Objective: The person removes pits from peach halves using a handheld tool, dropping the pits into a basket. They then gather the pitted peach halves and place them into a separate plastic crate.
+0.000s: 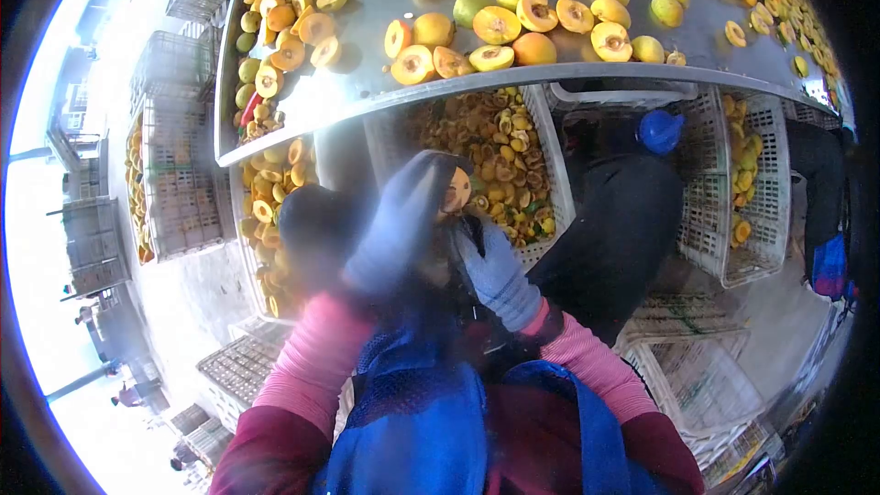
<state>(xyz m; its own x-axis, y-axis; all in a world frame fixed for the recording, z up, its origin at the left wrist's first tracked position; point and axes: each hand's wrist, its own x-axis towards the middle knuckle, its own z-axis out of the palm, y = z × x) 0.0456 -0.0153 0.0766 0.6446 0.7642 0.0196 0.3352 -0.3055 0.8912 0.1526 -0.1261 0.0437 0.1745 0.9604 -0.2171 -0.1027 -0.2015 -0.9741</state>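
Both hands are in front of my lap below the table edge, in grey-blue gloves with dark fingertips. My left hand [394, 225], smeared by motion, is closed around a cut orange-yellow fruit half [456, 191], peach- or apricot-like, its cut face turned right. Just below it, my right hand [490, 266] is closed with its fingertips close to the fruit; what it holds, if anything, is hidden in the dark and blur. Behind the hands stands a white crate [553, 183] full of small fruit pieces and scraps.
Above my hands, a metal table [367, 69] carries many fruit halves [496, 25]. Plastic crates of fruit stand at left [188, 183] and right [710, 183]. More crates [697, 385] lie low on the right. A blue rounded object [660, 132] is under the table, near my dark-trousered knee [632, 211].
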